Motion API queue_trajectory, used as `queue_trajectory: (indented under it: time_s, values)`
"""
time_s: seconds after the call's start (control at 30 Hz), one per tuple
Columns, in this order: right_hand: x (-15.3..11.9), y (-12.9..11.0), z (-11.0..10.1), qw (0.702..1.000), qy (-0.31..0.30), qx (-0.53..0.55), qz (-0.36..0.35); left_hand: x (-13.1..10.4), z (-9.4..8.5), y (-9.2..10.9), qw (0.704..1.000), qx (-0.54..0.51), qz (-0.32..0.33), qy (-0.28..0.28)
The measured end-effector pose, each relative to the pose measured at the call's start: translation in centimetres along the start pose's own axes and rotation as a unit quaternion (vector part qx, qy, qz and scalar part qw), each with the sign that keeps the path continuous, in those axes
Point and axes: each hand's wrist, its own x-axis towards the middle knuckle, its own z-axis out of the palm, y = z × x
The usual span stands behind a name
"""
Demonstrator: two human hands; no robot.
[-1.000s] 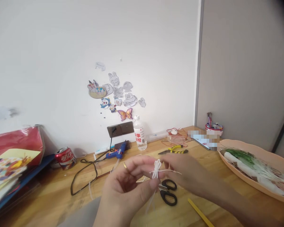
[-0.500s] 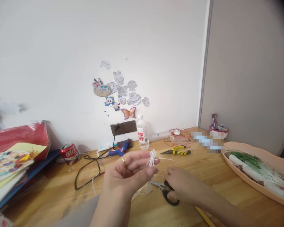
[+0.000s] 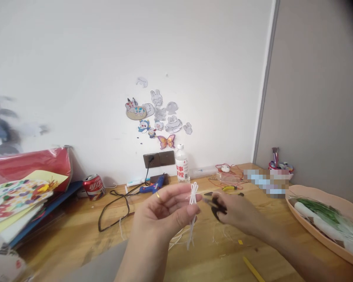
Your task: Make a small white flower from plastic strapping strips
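While its thumb and fingertips pinch a small bundle of white string [image 3: 193,199] just below a knotted loop, the left hand [image 3: 161,213] is raised above a wooden table [image 3: 76,239], a gold ring [image 3: 158,196] on one finger. Loose ends of the string hang down past the thumb. Just right of that hand, the right hand [image 3: 238,211] grips black-handled scissors [image 3: 214,203], their blades pointing toward the knot and almost touching the string. Beyond the left hand, near the wall, lie a blue glue gun [image 3: 151,187] with a black cord [image 3: 117,203], and a clear water bottle [image 3: 181,168] stands beside a wall socket [image 3: 159,159]. Yellow-handled pliers [image 3: 231,188] lie behind the right hand. Farther left sit a red soda can [image 3: 93,187] and a stack of coloured papers [image 3: 14,196]. Well to the right of the right hand, a peach-coloured tray [image 3: 320,235] holds green and white material. Cartoon stickers [image 3: 159,117] dot the wall above the socket.
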Motion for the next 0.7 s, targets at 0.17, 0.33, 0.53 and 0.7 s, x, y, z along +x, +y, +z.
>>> queue_trajectory:
  time_s: [0.17,0.33,0.53,0.7]
  values:
    - [-0.9,-0.2,-3.2,0.978,0.193,0.078,-0.018,-0.5,0.0,0.6,0.999,-0.029,0.006,0.016]
    - [-2.6,-1.9,-4.0,0.936,0.303,0.007,-0.179,-0.6,0.2,1.1,0.999,-0.034,0.006,0.032]
    - [-3.0,-3.9,-4.2,0.922,0.325,-0.047,-0.206,-0.5,0.3,0.9,0.999,0.000,-0.022,0.038]
    - [-3.3,-4.4,-4.5,0.915,0.338,-0.043,-0.214,-0.6,0.5,0.5,0.998,0.027,-0.049,0.029]
